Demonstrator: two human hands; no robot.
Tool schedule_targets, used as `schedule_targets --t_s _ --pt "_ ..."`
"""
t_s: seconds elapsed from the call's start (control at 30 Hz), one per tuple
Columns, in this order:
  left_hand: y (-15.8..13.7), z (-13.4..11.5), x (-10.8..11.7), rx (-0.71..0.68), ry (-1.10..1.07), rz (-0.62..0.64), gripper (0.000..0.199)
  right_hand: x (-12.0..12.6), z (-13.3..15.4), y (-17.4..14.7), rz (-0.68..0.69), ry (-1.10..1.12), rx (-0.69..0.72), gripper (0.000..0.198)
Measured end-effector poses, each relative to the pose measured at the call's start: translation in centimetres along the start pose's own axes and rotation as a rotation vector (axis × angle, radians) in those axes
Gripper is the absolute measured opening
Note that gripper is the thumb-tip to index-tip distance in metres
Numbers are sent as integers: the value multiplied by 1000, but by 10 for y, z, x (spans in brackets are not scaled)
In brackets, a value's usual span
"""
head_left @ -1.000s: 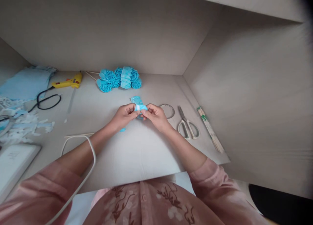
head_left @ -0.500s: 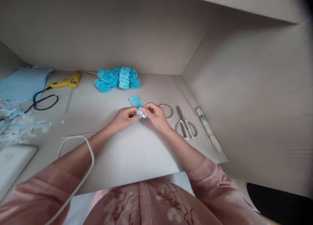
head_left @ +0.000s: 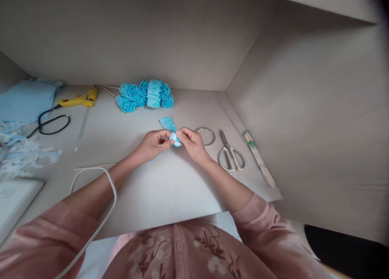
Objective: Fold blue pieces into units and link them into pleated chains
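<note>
Between both hands is a folded strip of blue and white material [head_left: 175,139], pinched at its edges over the middle of the table. My left hand [head_left: 155,144] is closed on its left side, thumb and forefinger together. From the right, my right hand [head_left: 192,143] pinches the same strip with thumb and fingers. Just beyond the fingertips, a pleated blue piece [head_left: 167,124] lies on the table; whether it joins the held strip I cannot tell. A roll of tape [head_left: 214,136] rests right of my right hand, with white-handled scissors [head_left: 231,155] beside it.
Blue fabric-like roses [head_left: 136,96] on sticks lie at the back. A yellow glue gun [head_left: 80,99] with black cord is back left, near blue sheets [head_left: 26,99] and white scraps [head_left: 33,157]. Packed sticks [head_left: 258,157] lie right. A white cable [head_left: 114,190] crosses my left forearm.
The view has shifted slightly. More of the white band on the held strip shows between my fingers, and my hands keep their pinch in nearly the same place.
</note>
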State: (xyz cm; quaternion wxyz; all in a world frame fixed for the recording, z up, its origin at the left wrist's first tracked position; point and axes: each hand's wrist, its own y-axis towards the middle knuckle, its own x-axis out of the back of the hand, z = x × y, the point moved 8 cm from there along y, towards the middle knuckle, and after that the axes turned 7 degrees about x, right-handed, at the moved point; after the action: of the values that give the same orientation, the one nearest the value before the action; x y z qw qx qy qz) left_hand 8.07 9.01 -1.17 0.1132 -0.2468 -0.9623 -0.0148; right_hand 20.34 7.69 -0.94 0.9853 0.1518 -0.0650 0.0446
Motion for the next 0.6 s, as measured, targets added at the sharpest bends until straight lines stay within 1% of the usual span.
schedule_targets --t_s 0.07,0.17,0.23,0.33,0.53,0.6 --pt "0 1 0 4 14 -14 25 2 4 1 -2 -4 8 40" --pt "-1 3 -1 0 37 -26 24 -2 6 2 54 31 -4 38" --pt "-1 3 -2 -7 66 -21 23 -4 5 1 73 15 -24 39" --pt "-1 2 -4 -15 97 -3 26 -3 2 -1 46 -29 -41 41" --pt "-2 3 -8 -20 87 42 30 -5 0 -4 66 -27 -37 43" --pt "-2 3 -8 -13 77 55 30 -3 0 -3 51 -48 -28 46"
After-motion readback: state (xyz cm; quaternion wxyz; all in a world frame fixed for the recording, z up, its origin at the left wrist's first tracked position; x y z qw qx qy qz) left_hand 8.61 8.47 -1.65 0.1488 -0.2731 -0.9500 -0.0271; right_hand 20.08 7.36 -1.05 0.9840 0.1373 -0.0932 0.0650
